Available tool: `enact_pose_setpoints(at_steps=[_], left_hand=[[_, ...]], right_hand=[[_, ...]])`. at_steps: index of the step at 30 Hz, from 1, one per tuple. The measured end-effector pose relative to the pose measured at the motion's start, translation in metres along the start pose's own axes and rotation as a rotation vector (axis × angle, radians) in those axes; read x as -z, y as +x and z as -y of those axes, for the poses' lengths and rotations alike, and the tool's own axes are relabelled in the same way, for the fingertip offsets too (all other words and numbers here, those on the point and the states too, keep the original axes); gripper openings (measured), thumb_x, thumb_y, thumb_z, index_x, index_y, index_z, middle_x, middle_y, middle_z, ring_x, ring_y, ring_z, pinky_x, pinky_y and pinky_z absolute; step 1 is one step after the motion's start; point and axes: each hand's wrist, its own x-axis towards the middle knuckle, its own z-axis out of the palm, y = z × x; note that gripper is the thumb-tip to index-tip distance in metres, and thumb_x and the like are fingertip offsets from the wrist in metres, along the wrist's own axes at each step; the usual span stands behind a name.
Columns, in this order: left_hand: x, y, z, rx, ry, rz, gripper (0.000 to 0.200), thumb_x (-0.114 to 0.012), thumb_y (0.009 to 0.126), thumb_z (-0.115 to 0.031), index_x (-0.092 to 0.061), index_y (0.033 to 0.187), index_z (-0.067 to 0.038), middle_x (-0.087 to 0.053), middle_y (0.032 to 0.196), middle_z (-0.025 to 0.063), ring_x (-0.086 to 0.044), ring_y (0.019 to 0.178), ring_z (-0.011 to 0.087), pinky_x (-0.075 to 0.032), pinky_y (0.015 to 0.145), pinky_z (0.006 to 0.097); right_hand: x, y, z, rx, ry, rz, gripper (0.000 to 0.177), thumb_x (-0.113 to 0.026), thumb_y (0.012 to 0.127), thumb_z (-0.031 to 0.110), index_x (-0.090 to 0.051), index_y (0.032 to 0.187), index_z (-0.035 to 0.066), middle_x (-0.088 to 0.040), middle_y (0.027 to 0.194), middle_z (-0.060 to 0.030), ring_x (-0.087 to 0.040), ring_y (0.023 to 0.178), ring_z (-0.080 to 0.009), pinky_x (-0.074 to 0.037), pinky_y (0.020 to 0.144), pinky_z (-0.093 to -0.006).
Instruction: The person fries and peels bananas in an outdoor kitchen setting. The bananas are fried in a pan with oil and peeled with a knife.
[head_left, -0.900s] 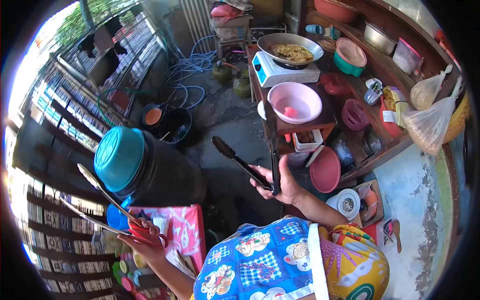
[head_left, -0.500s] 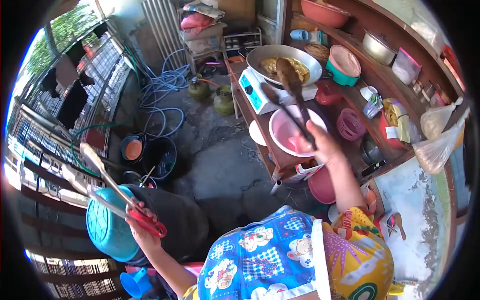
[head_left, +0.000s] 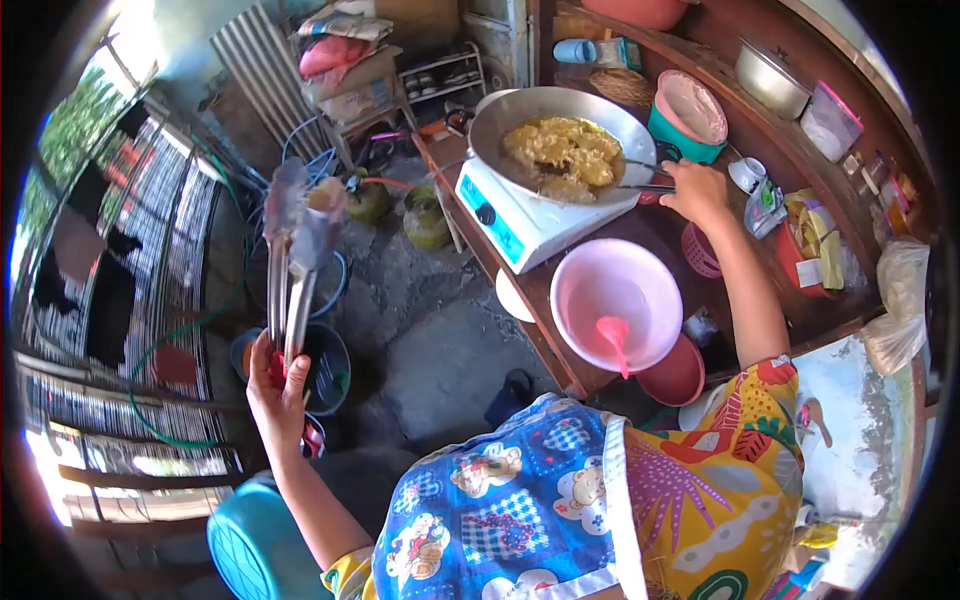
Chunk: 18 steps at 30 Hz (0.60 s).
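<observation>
My left hand (head_left: 276, 395), raised at the left, is closed around the red-handled end of metal tongs (head_left: 290, 290). The tongs point upward with their arms close together, their broad tips blurred. My right hand (head_left: 697, 192) is closed at the right rim of a big metal wok (head_left: 488, 135), gripping two dark, long-handled utensils (head_left: 648, 187) that spread apart over the rim into it. Their heads are hidden. Golden battered food (head_left: 570, 150) fries in the wok's oil. Underneath stands a white stove (head_left: 545, 235) with a blue front panel.
A pale pink basin (head_left: 565, 300) with a pink ladle (head_left: 614, 340) stands in front of the stove. Beyond the wok is a green-and-pink tub (head_left: 690, 115). Gas cylinders (head_left: 432, 215) stand on the floor, and a turquoise basket (head_left: 240, 540) is at lower left.
My right hand has carried the dark utensils forward and right, from above the pink basin to the wok. My left hand has swung the tongs upright, and their arms have come closer together.
</observation>
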Motion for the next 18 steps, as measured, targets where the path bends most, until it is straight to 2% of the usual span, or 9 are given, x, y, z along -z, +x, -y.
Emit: enact_pose_setpoints(at_steps=[2,3,4,10,12,13,14,16,18], left_hand=[[-0.015,0.039,-0.006,-0.032,0.129,0.015,0.051,-0.07,0.075,-0.023,-0.048,0.115,0.001,-0.058,0.093,0.0059,-0.055,0.079,0.0113,-0.044,0.074,0.0243],[-0.025,0.057,-0.016,-0.053,0.256,0.049,0.052,-0.071,0.074,-0.022,-0.049,0.114,0.0,-0.06,0.092,0.0074,-0.057,0.079,0.0123,-0.045,0.074,0.0253],[-0.035,0.074,-0.021,-0.076,0.382,0.08,0.052,-0.072,0.072,-0.022,-0.05,0.114,0.0,-0.062,0.091,0.009,-0.059,0.079,0.0134,-0.046,0.074,0.0263],[-0.099,0.149,-0.002,-0.131,0.355,0.184,0.059,-0.076,0.064,-0.025,-0.052,0.113,-0.002,-0.063,0.094,0.0132,-0.062,0.086,0.0237,-0.047,0.074,0.0309],[-0.119,0.171,-0.008,-0.235,0.568,0.272,0.06,-0.075,0.064,-0.03,-0.052,0.114,-0.004,-0.063,0.096,0.0138,-0.062,0.086,0.0259,-0.047,0.073,0.0317],[-0.131,0.183,-0.014,-0.253,0.648,0.308,0.061,-0.073,0.064,-0.037,-0.053,0.113,-0.006,-0.062,0.097,0.0138,-0.061,0.087,0.0275,-0.047,0.073,0.0332],[-0.143,0.196,-0.019,-0.273,0.645,0.322,0.061,-0.073,0.064,-0.037,-0.053,0.113,-0.006,-0.062,0.097,0.0138,-0.061,0.087,0.0275,-0.047,0.073,0.0332],[-0.172,0.219,-0.018,-0.474,0.702,0.378,0.059,-0.072,0.064,-0.039,-0.055,0.111,-0.008,-0.062,0.097,0.0128,-0.06,0.086,0.0284,-0.047,0.072,0.035],[-0.202,0.24,-0.027,-0.495,0.691,0.451,0.058,-0.071,0.064,-0.041,-0.055,0.11,-0.009,-0.062,0.095,0.0115,-0.059,0.086,0.0282,-0.047,0.071,0.0366]], right_hand=[[-0.02,0.023,0.005,0.104,-0.126,0.057,0.034,-0.067,0.068,0.023,-0.062,0.099,0.011,-0.061,0.096,-0.0099,-0.06,0.087,-0.0252,-0.048,0.071,-0.0364],[-0.035,0.037,0.007,0.124,-0.165,0.038,0.023,-0.063,0.068,0.015,-0.065,0.091,0.012,-0.062,0.093,-0.0097,-0.062,0.08,-0.0247,-0.049,0.067,-0.0357],[-0.051,0.047,0.009,0.168,-0.198,-0.014,0.022,-0.057,0.07,0.01,-0.064,0.091,0.012,-0.063,0.088,-0.0089,-0.063,0.076,-0.0248,-0.05,0.064,-0.035],[-0.087,0.072,0.015,0.151,-0.281,0.023,0.021,-0.053,0.074,0.009,-0.063,0.092,0.01,-0.063,0.087,-0.009,-0.063,0.076,-0.0237,-0.05,0.063,-0.0343],[-0.084,0.068,0.01,0.172,-0.177,0.012,0.019,-0.057,0.073,0.013,-0.062,0.091,0.009,-0.063,0.088,-0.0096,-0.063,0.077,-0.0232,-0.05,0.064,-0.0347],[-0.073,0.065,0.01,0.146,-0.136,0.067,0.023,-0.063,0.07,0.018,-0.063,0.092,0.011,-0.063,0.085,-0.0099,-0.062,0.079,-0.0237,-0.05,0.066,-0.0353],[-0.067,0.067,0.009,0.122,-0.135,0.069,0.023,-0.063,0.07,0.018,-0.063,0.092,0.011,-0.063,0.085,-0.0099,-0.062,0.079,-0.0237,-0.05,0.066,-0.0353],[-0.064,0.065,0.005,0.067,-0.031,0.079,0.031,-0.068,0.066,0.023,-0.064,0.096,0.015,-0.063,0.086,-0.009,-0.062,0.081,-0.0246,-0.049,0.069,-0.0368],[-0.055,0.069,0.003,0.023,0.012,0.126,0.034,-0.068,0.066,0.024,-0.063,0.098,0.016,-0.063,0.088,-0.0086,-0.062,0.082,-0.0251,-0.049,0.07,-0.0374]])
